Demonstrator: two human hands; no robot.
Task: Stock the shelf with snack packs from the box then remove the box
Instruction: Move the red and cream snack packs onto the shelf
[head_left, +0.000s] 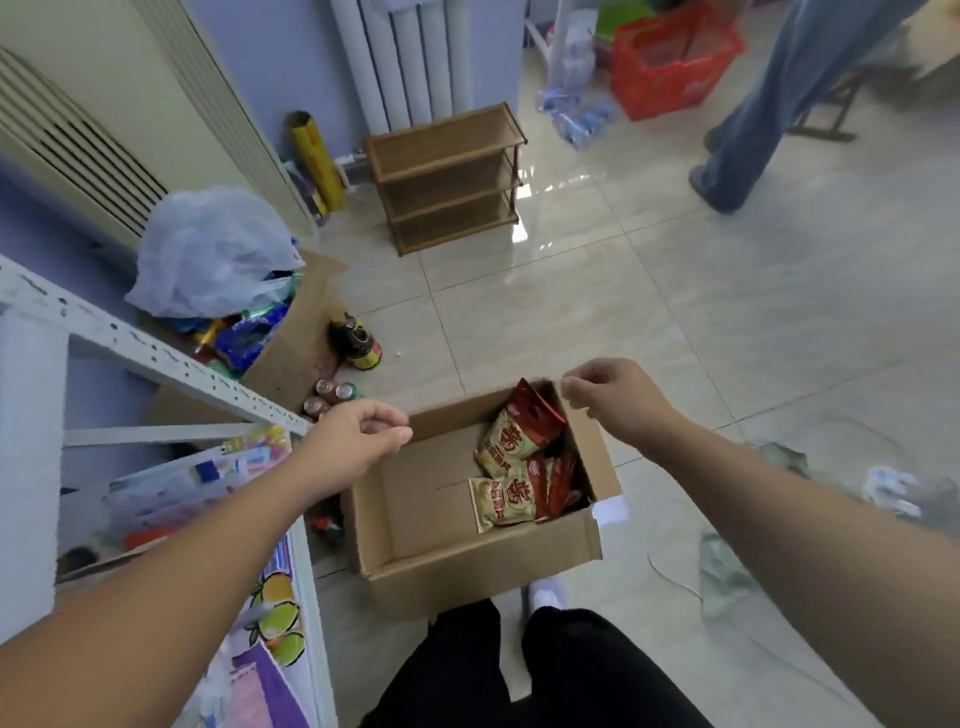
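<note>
The fingers (394, 434) of the left hand (353, 441) are loosely curled, with the thumb brought close to the fingertips, and nothing is seen held between them. They are poised at the far left corner of the box (483, 566); whether the rim is touched cannot be told. The fingers (574, 392) of the right hand (623, 400) are curled in the same loose way, with nothing gripped, at the box's far right corner. Both forearms are stretched out bare over the box.

The box is set open on the floor (727, 312), just ahead of black trousers (467, 675) and a white shoe (545, 595). Several snack packs (511, 467), yellow and red, are gathered against the box's right wall, one of them leaning up at the far corner; the left part of its bottom is bare cardboard.

Just left of the box a white shelf (156, 353) is seen, with colourful packs lying on it, too blurred to tell apart. Beyond the box on the left, cans (332, 397) and a dark bottle (358, 343) stand beside a carton (306, 332), which is topped by a plastic bag (208, 249). Further beyond the box, a small wooden rack (447, 176) is placed near the wall with yellow rolls (314, 161) left of it. Far beyond the box on the right, a red basket (675, 67) and another person's legs (753, 104) in jeans are visible.
</note>
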